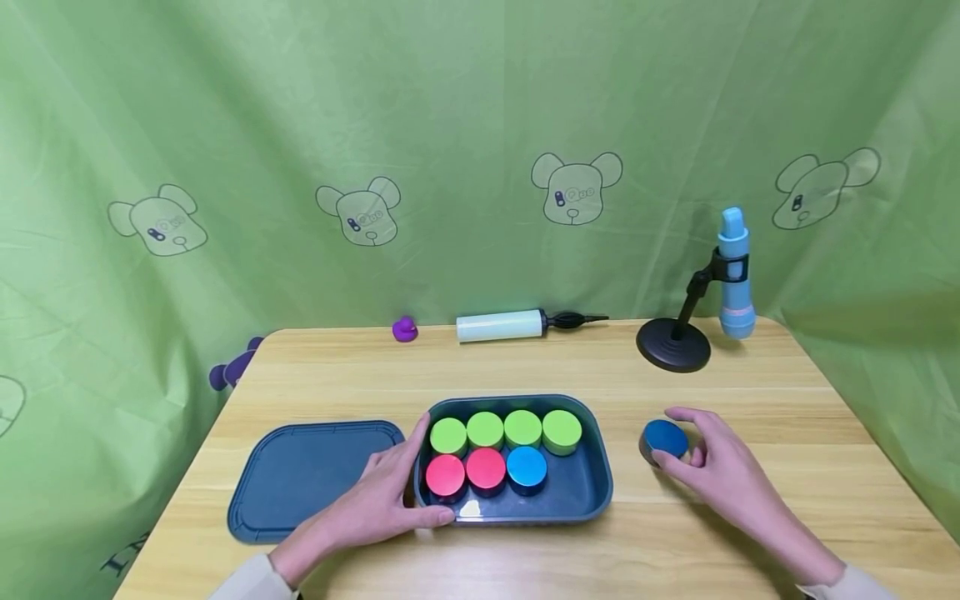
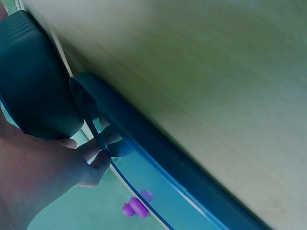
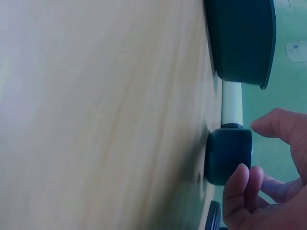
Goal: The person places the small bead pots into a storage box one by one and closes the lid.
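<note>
A dark blue rounded box (image 1: 585,508) stands mid-table. In it are four green-topped round pieces in the back row, though several is all I count; in front are two red-topped pieces (image 1: 486,468) and one blue-topped piece (image 1: 527,467). My left hand (image 1: 378,496) rests against the box's left side, thumb along the front wall and index finger stretched along the left rim. To the right, a blue-topped round piece (image 1: 665,438) stands on the table. My right hand (image 1: 716,458) spans it with thumb and fingers apart; in the right wrist view one fingertip (image 3: 264,123) is clear of it.
A dark blue flat lid (image 1: 300,479) lies left of the box. Along the back edge are a purple duck (image 1: 405,329), a hand pump (image 1: 501,326) and a black stand (image 1: 675,346) holding a blue microphone (image 1: 735,287). A green curtain hangs behind.
</note>
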`<state>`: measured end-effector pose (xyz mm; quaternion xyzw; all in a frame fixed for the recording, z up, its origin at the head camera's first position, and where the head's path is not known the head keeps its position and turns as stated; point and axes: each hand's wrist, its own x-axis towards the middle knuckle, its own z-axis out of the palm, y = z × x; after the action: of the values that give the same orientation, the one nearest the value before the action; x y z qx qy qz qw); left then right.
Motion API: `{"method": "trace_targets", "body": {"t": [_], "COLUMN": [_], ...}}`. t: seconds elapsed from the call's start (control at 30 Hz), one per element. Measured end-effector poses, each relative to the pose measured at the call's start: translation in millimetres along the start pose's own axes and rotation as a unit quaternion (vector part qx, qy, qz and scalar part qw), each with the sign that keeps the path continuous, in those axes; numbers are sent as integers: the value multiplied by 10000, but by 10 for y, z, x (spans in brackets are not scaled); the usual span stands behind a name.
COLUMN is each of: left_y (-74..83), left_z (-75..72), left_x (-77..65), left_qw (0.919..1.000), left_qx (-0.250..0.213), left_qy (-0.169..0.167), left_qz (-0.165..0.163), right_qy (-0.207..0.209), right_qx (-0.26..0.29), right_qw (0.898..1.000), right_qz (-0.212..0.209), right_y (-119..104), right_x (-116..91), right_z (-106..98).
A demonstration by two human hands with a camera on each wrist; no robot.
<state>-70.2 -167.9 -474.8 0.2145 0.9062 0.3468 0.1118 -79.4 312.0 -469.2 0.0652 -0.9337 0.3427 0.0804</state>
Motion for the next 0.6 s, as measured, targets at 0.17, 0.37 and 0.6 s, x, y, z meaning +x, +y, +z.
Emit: {"method": "trace_targets", "body": {"t": [0.17, 0.37, 0.6], "left_y": [3, 0, -13], "left_z": [-3, 0, 1], "left_x": [-5, -7, -4], "left_qw": [10000, 10000, 10000], "left_qx": [2, 3, -12], "left_qy": [7, 11, 3], "left_qz": [8, 25, 51], "right_qy": [-253, -518, -727], "right_qx": [29, 139, 209], "right_qw": [9995, 9982, 9957], "right_qz": [172, 273, 535], "right_y": [81, 121, 111], "right_x": [34, 78, 113], "right_z": [-1, 2, 0]}}
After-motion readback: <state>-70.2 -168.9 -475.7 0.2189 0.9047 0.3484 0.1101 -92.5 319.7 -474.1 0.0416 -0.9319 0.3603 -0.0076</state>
